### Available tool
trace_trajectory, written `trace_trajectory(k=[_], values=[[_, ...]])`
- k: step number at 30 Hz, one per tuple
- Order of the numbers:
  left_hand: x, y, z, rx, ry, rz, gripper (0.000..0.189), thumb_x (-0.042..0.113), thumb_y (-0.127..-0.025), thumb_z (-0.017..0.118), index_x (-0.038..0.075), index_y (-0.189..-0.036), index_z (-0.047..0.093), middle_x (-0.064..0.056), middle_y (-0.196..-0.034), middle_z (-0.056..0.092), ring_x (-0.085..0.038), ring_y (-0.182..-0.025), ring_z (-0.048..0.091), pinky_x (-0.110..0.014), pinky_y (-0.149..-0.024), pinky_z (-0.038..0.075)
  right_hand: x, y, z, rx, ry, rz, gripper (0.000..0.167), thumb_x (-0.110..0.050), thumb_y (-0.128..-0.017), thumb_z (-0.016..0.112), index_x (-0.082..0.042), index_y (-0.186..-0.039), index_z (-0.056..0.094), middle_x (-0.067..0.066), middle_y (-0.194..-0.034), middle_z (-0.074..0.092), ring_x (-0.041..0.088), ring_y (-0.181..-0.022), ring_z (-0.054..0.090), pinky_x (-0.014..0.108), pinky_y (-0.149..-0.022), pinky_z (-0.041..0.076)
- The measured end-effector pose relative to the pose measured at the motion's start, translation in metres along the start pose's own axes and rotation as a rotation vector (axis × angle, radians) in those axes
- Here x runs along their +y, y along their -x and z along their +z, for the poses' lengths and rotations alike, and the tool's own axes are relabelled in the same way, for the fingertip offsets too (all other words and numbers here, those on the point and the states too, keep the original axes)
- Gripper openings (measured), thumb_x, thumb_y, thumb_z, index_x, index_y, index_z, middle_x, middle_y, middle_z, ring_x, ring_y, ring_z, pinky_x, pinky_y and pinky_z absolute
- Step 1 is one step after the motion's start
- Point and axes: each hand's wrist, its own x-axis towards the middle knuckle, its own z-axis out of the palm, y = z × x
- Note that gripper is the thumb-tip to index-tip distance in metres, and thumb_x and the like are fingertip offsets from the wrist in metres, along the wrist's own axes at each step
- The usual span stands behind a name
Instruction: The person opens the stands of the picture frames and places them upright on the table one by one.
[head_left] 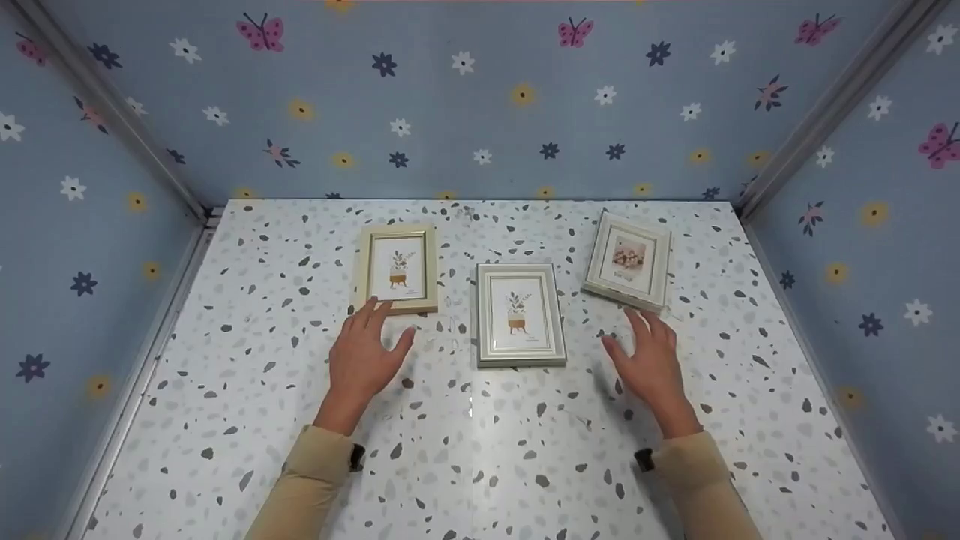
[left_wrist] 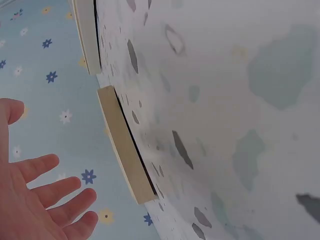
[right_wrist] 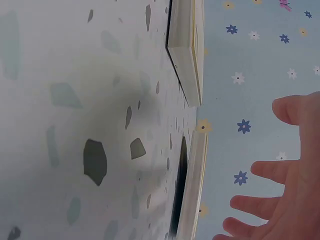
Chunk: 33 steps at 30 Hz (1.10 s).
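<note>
Three picture frames lie face up on a speckled white table. The left one, a light wood picture frame (head_left: 365, 270) with a potted plant print, is nearest my left hand (head_left: 365, 360), whose fingertips overlap its lower edge in the head view. In the middle lies a pale grey-green picture frame (head_left: 483, 315) with a similar print. A whitish picture frame (head_left: 660, 262) with a pinkish print sits tilted at the right. Just below it hovers my right hand (head_left: 651, 365). Both hands have spread fingers and hold nothing; the left wrist view shows the wood frame's edge beyond the fingers (left_wrist: 57, 192).
Blue walls (head_left: 480, 97) with flowers and butterflies enclose the table (head_left: 480, 465) at the back and both sides. Metal strips (head_left: 832, 97) run along the wall corners. Dark bands (head_left: 643, 459) show at both wrists beside the beige sleeves (head_left: 694, 472).
</note>
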Motion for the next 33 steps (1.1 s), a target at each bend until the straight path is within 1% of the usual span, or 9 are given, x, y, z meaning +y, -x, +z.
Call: trace_trajectory(k=[5, 9, 14, 18, 21, 25, 29, 33], values=[[-0.006, -0.008, -0.005, -0.042, 0.047, -0.075, 0.061, 0.045, -0.097, 0.057, 0.011, -0.147, 0.049, -0.014, -0.151, 0.044, -0.038, -0.133, 0.044, -0.06, -0.097, 0.044, -0.003, -0.003, 0.004, 0.007, -0.035, 0.007, 0.07, -0.051, -0.099, 0.055, -0.008, -0.151, 0.039, 0.022, -0.154, 0.031, 0.045, -0.14, 0.023, 0.061, -0.109, 0.028], [-0.014, -0.013, -0.008, -0.078, 0.117, -0.145, 0.059, 0.04, -0.098, 0.057, 0.011, -0.148, 0.047, -0.015, -0.15, 0.045, -0.039, -0.131, 0.046, -0.058, -0.101, 0.041, -0.004, -0.003, 0.007, 0.012, -0.061, 0.006, 0.07, -0.051, -0.098, 0.056, -0.008, -0.151, 0.04, 0.022, -0.154, 0.031, 0.044, -0.14, 0.025, 0.061, -0.108, 0.029], [-0.024, -0.02, -0.009, -0.089, 0.193, -0.23, 0.058, 0.036, -0.099, 0.056, 0.009, -0.149, 0.045, -0.018, -0.147, 0.047, -0.038, -0.128, 0.049, -0.054, -0.103, 0.04, -0.005, -0.003, 0.009, 0.008, -0.074, 0.008, 0.071, -0.051, -0.099, 0.055, -0.008, -0.152, 0.039, 0.022, -0.154, 0.032, 0.042, -0.142, 0.025, 0.06, -0.11, 0.028], [-0.028, -0.029, -0.011, -0.083, 0.214, -0.27, 0.057, 0.035, -0.099, 0.056, 0.009, -0.149, 0.044, -0.019, -0.143, 0.05, -0.037, -0.127, 0.05, -0.054, -0.101, 0.042, -0.006, -0.005, 0.011, 0.021, -0.084, 0.005, 0.067, -0.047, -0.099, 0.057, -0.007, -0.151, 0.041, 0.022, -0.152, 0.035, 0.042, -0.142, 0.026, 0.058, -0.112, 0.027], [-0.033, -0.036, -0.015, -0.084, 0.244, -0.308, 0.057, 0.034, -0.1, 0.054, 0.009, -0.15, 0.043, -0.018, -0.143, 0.05, -0.036, -0.126, 0.052, -0.053, -0.099, 0.043, -0.01, -0.007, 0.011, 0.02, -0.084, 0.005, 0.064, -0.043, -0.099, 0.057, -0.007, -0.15, 0.042, 0.023, -0.151, 0.036, 0.044, -0.141, 0.028, 0.058, -0.112, 0.026], [-0.037, -0.048, -0.019, -0.084, 0.265, -0.346, 0.057, 0.034, -0.1, 0.051, 0.008, -0.15, 0.043, -0.016, -0.146, 0.048, -0.034, -0.126, 0.053, -0.052, -0.099, 0.044, -0.015, -0.01, 0.011, 0.021, -0.088, 0.002, 0.063, -0.042, -0.099, 0.058, -0.007, -0.149, 0.043, 0.022, -0.149, 0.039, 0.043, -0.137, 0.034, 0.058, -0.111, 0.029], [-0.044, -0.062, -0.019, -0.085, 0.261, -0.384, 0.056, 0.034, -0.1, 0.05, 0.007, -0.149, 0.044, -0.017, -0.145, 0.049, -0.035, -0.126, 0.052, -0.052, -0.1, 0.043, -0.02, -0.013, 0.011, 0.029, -0.114, -0.012, 0.061, -0.04, -0.098, 0.06, -0.008, -0.148, 0.044, 0.021, -0.147, 0.041, 0.041, -0.134, 0.038, 0.057, -0.108, 0.032], [-0.049, -0.073, -0.016, -0.109, 0.261, -0.448, 0.056, 0.035, -0.1, 0.05, 0.008, -0.149, 0.044, -0.016, -0.144, 0.05, -0.036, -0.127, 0.05, -0.053, -0.1, 0.042, -0.024, -0.014, 0.013, 0.019, -0.129, -0.017, 0.06, -0.039, -0.099, 0.06, -0.008, -0.148, 0.045, 0.02, -0.147, 0.042, 0.04, -0.133, 0.039, 0.057, -0.108, 0.033]])
